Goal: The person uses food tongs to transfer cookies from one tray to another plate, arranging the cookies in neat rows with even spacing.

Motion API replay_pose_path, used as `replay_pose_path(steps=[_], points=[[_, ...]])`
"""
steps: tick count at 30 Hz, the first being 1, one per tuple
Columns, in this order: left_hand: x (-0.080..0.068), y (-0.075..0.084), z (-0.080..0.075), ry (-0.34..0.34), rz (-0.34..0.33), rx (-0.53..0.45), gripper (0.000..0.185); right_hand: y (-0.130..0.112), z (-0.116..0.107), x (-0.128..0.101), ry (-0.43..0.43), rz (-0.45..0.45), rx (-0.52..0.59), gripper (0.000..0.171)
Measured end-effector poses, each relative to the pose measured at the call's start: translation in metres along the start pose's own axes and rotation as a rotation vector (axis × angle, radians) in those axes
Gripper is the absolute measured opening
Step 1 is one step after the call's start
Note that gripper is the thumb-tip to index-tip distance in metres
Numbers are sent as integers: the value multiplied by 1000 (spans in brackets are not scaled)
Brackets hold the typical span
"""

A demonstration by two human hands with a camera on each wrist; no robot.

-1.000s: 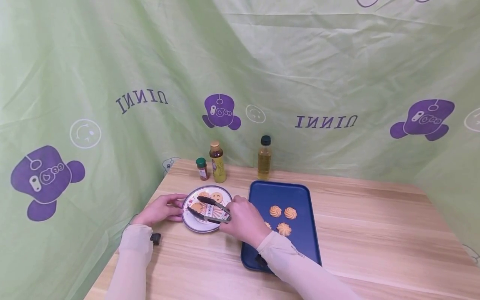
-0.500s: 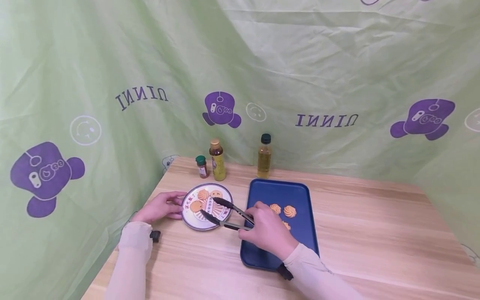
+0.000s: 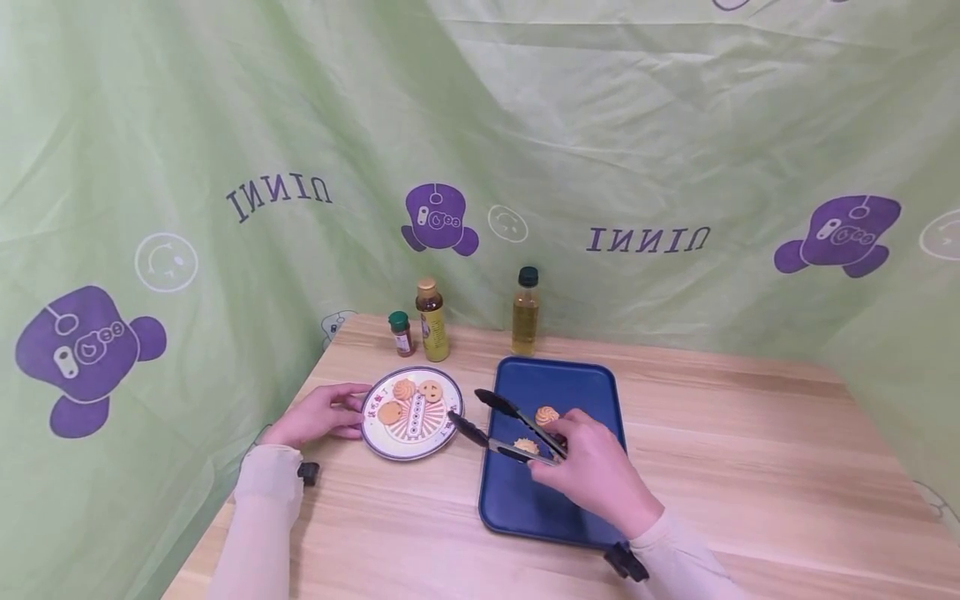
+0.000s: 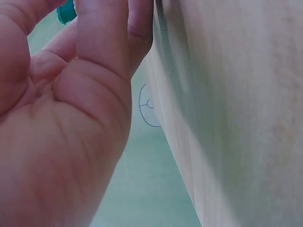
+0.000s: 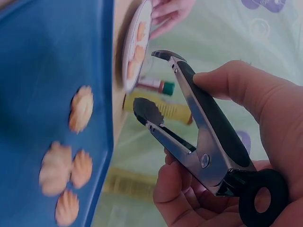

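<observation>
My left hand (image 3: 321, 414) holds the left rim of a round white plate (image 3: 420, 448) with a dark edge. Three cookies lie on it: a swirled one (image 3: 405, 389), one with a face pattern (image 3: 431, 391) and a plain round one (image 3: 390, 412). The right hand (image 3: 596, 471) grips metal tongs (image 5: 215, 127) with black tips and handles. Their arms are spread, with nothing between the tips, over the left side of a blue tray (image 3: 551, 383). Several swirled cookies (image 5: 81, 109) sit on this tray, partly hidden in the head view by the tongs and right hand.
Behind the plate stand a small green-capped jar (image 3: 401, 335) and a yellow-labelled bottle (image 3: 432, 325). A bottle of yellow oil (image 3: 526, 317) is behind the tray. The wooden table (image 3: 735, 467) extends right, and a green curtain (image 3: 637, 125) hangs at the back.
My right hand has drawn the tongs from over the plate rightwards to the tray, their arms spreading wider. The cookies on the plate show fully now. My left hand has stayed at the rim.
</observation>
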State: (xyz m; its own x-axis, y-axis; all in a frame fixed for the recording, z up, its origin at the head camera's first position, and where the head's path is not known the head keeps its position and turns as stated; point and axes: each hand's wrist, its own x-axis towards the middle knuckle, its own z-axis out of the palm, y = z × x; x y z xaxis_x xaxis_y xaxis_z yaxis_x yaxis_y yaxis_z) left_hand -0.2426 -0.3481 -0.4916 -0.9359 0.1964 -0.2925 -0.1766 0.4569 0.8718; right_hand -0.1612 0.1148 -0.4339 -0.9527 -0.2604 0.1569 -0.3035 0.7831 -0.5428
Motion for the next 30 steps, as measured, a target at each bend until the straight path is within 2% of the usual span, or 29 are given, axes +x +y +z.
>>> replay_pose_path(steps=[9,22,30], points=[[2,1,-1,3,-15,9,67,31,-17,-21,5,98,-41,49],[1,-2,1,0,-11,20,68,55,-35,-35,75,102,-96,48],[1,1,1,2,-10,31,68,56,-38,-36,54,104,-121,49]])
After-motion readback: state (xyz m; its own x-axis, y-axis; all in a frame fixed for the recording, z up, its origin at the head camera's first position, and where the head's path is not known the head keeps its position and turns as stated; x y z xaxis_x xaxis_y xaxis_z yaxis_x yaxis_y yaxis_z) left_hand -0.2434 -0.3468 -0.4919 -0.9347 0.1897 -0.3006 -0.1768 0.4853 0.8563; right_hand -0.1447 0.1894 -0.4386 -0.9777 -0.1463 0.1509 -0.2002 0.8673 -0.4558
